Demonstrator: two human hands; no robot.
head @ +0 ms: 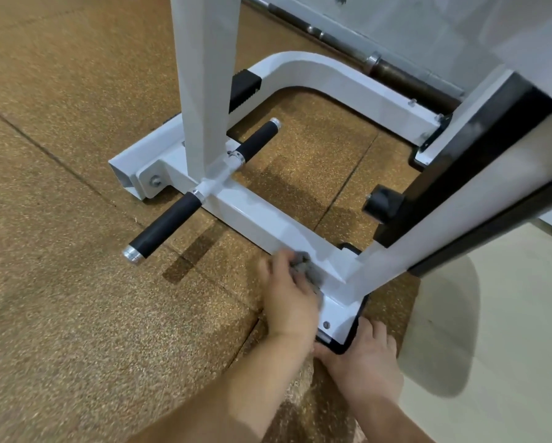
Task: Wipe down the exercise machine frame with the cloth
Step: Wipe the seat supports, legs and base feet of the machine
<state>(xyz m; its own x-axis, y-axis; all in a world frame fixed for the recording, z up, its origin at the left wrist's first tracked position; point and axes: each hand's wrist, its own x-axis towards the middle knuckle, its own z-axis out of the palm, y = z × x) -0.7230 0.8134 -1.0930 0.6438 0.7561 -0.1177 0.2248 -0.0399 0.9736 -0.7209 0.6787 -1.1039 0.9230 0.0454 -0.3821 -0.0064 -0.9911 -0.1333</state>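
The white exercise machine frame (252, 215) stands on a speckled brown rubber floor, with a low square bar running toward me. My left hand (287, 298) grips a crumpled grey cloth (303, 266) and presses it against the near side of that low bar, just before the corner where a slanted white post rises. My right hand (367, 356) lies flat on the floor with its fingers spread, touching the black rubber foot pad (341, 346) under the frame's corner plate.
Two black foam-covered handles (169, 225) (258, 139) stick out sideways from the white upright post (204, 78). A curved white base tube (332, 75) and a steel barbell (396, 71) lie further back. A black-and-white slanted beam (466, 174) overhangs at right. Pale flooring (508, 346) starts at right.
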